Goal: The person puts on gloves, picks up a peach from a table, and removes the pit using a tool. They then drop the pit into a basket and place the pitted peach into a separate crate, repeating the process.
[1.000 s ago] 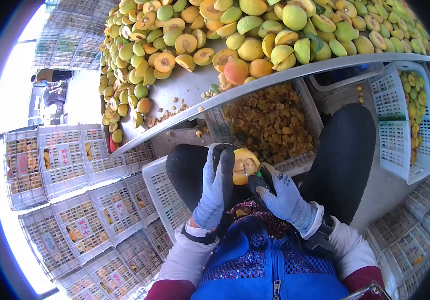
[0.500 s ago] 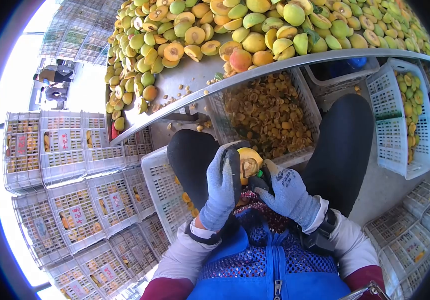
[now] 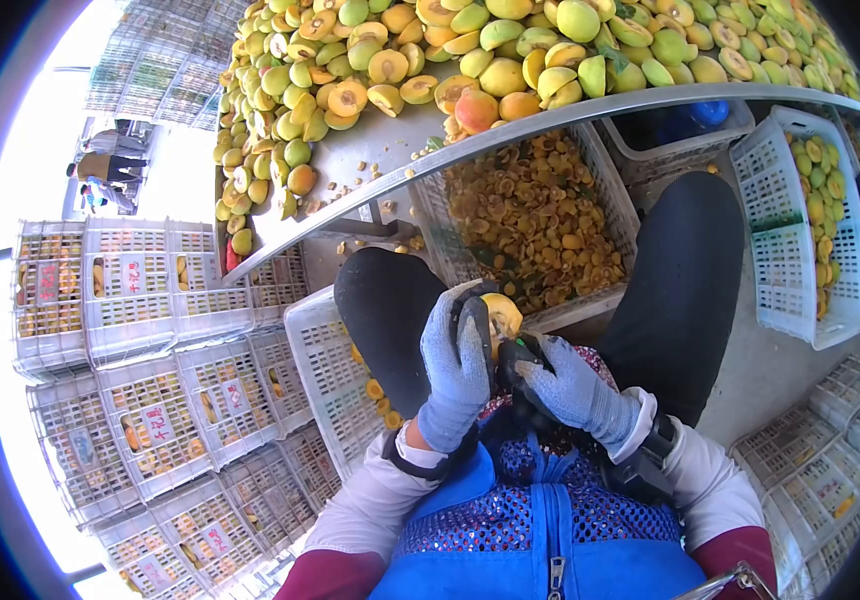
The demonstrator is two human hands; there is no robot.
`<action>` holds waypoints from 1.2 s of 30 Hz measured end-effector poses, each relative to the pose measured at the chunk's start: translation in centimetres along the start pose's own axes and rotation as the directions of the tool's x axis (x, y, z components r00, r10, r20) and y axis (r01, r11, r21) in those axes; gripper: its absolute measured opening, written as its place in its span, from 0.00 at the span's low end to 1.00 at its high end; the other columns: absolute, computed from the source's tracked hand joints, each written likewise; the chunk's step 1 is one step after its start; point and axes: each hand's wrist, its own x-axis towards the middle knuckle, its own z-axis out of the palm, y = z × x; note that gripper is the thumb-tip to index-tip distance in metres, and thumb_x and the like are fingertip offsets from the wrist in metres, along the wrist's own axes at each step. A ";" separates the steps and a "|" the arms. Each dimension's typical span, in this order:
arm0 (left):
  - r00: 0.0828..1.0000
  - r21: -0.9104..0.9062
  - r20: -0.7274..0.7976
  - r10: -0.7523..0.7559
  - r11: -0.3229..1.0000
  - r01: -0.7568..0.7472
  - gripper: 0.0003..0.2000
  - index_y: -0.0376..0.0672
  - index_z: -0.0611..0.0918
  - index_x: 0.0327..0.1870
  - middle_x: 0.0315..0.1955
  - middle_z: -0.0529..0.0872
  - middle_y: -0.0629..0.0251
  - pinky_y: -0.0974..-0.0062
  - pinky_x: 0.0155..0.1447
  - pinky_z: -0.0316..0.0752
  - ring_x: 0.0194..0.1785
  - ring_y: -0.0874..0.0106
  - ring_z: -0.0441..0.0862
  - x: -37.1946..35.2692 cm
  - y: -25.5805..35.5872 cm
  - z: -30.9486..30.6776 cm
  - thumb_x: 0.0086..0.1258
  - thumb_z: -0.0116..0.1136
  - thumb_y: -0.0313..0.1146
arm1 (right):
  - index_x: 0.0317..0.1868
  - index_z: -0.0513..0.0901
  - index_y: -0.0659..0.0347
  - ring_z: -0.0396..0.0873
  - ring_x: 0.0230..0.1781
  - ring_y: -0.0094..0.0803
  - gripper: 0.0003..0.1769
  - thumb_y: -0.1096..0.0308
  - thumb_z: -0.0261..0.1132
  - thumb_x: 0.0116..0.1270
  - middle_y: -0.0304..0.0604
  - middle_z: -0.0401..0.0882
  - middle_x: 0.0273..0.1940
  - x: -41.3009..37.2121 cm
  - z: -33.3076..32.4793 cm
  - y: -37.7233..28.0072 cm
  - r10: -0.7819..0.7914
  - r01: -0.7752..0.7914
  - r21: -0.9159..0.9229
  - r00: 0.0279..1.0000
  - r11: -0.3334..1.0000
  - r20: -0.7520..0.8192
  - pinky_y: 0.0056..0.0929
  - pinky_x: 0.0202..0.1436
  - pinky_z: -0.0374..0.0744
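Note:
My left hand (image 3: 455, 360), in a grey-blue glove with black coating, grips a halved yellow peach (image 3: 503, 315) between thumb and fingers, its cut face partly showing. My right hand (image 3: 572, 382), gloved alike, is closed right beside the fruit. From its fingers a bit of green shows on a small tool (image 3: 521, 342), the rest hidden by the black-coated fingertips. Both hands meet above my lap. Beyond them a crate (image 3: 605, 298) on the floor holds many pitted scraps and fruit pieces.
A metal table (image 3: 380, 140) with a raised rim carries a heap of whole and halved peaches. A white crate (image 3: 315, 350) stands by my left leg, another crate (image 3: 785, 270) at the right. Stacked crates (image 3: 140, 340) rise at the left; people (image 3: 110, 168) are farther off.
The peach half has turned in my left hand, so less of its cut face shows. My right hand has shifted slightly left and closer to it. The view has moved a little.

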 end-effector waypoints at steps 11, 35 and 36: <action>0.910 0.048 0.333 -0.248 0.968 0.246 0.12 0.32 0.81 0.43 0.32 0.84 0.60 0.78 0.43 0.75 0.37 0.75 0.80 1.9 0.8 -0.9 0.69 0.52 0.33 | 0.51 0.73 0.68 0.79 0.42 0.49 0.20 0.62 0.59 0.65 0.56 0.79 0.40 0.1 -0.8 0.8 0.074 -0.064 -0.164 0.995 0.984 0.059 0.40 0.46 0.75; 0.981 0.074 0.156 -0.117 0.992 0.106 0.11 0.32 0.80 0.42 0.32 0.84 0.50 0.73 0.45 0.75 0.39 0.62 0.84 0.6 -0.5 0.9 0.67 0.49 0.29 | 0.45 0.75 0.63 0.74 0.21 0.22 0.14 0.60 0.55 0.71 0.40 0.79 0.31 -0.2 -0.5 4.6 0.294 -0.355 0.537 0.935 0.765 0.199 0.21 0.23 0.73; 0.984 0.082 0.148 -0.097 0.993 0.086 0.11 0.32 0.80 0.42 0.31 0.84 0.51 0.74 0.44 0.75 0.38 0.64 0.84 0.5 -0.6 0.9 0.67 0.49 0.29 | 0.44 0.75 0.63 0.73 0.19 0.22 0.15 0.59 0.55 0.71 0.39 0.79 0.30 -0.1 -0.5 4.5 0.291 -0.357 0.578 0.934 0.734 0.207 0.21 0.22 0.73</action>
